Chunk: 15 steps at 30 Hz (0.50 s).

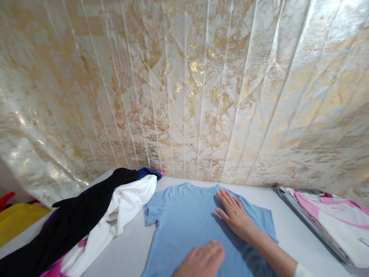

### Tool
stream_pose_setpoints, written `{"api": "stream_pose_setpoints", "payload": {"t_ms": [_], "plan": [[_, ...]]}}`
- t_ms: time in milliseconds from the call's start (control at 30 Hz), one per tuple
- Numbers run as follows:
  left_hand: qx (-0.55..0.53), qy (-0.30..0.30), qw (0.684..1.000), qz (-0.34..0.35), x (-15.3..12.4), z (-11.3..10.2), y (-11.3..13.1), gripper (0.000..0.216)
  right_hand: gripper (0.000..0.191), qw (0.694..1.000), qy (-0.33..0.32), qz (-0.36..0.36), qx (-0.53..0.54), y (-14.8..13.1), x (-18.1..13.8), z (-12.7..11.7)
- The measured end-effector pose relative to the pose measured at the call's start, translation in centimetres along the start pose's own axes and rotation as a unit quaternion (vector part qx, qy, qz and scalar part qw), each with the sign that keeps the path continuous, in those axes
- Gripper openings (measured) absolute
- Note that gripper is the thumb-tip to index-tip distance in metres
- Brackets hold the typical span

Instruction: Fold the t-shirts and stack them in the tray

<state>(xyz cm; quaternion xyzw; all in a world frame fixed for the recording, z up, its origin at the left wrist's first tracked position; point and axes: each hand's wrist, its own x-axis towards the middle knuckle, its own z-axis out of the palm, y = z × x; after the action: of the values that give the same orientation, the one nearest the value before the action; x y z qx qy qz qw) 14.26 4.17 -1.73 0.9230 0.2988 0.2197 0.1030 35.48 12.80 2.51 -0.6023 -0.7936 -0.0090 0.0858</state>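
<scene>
A light blue T-shirt (184,223) lies spread out on the white table, its neckline towards the back and its short sleeves out to the sides. My right hand (235,215) rests on the shirt's upper right part, below the shoulder, with the fingers stretched out flat. Lower down, over the middle of the shirt, is my left hand (201,259), slightly blurred and cut off by the bottom edge. Its fingers look extended and lie close together, with nothing seen in them. Whether it touches the cloth I cannot tell.
To the left lies a loose heap with a black garment (95,204) and a white garment (127,204). A yellow cloth (21,219) is at the far left. On the right sits a stack of folded clothes (331,219). Behind the table (123,250) hangs a gold-patterned curtain (184,96).
</scene>
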Motion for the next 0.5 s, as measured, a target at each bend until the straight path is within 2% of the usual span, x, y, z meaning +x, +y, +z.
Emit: {"api": "stream_pose_setpoints", "payload": {"t_ms": [100,133,200,267,333,400,500], "plan": [[0.057,0.056,0.981,-0.179,2.4,-4.9,-3.0,0.041,0.060,0.993,0.048,-0.108,0.003,-3.4,-3.7,0.8],[0.084,0.041,0.970,-0.222,3.4,-6.3,-4.1,0.041,0.062,0.984,0.074,-0.161,-0.003,-4.5,-4.8,1.4],[0.107,0.044,0.959,-0.257,5.1,-8.1,-6.3,0.044,0.064,0.956,0.140,-0.257,-0.027,-6.4,-6.4,2.6],[0.122,0.040,0.953,-0.274,6.3,-8.8,-8.3,0.042,0.058,0.927,0.206,-0.307,-0.064,-7.6,-7.3,3.7],[0.133,0.029,0.952,-0.275,6.7,-8.7,-9.8,0.041,0.051,0.912,0.248,-0.313,-0.093,-8.2,-7.6,4.3],[0.139,0.013,0.953,-0.270,6.4,-8.3,-10.7,0.047,0.048,0.912,0.258,-0.304,-0.092,-8.3,-7.8,4.5],[0.144,-0.010,0.953,-0.266,5.6,-8.0,-11.4,0.057,0.049,0.922,0.239,-0.296,-0.072,-8.2,-7.9,4.3]]}}
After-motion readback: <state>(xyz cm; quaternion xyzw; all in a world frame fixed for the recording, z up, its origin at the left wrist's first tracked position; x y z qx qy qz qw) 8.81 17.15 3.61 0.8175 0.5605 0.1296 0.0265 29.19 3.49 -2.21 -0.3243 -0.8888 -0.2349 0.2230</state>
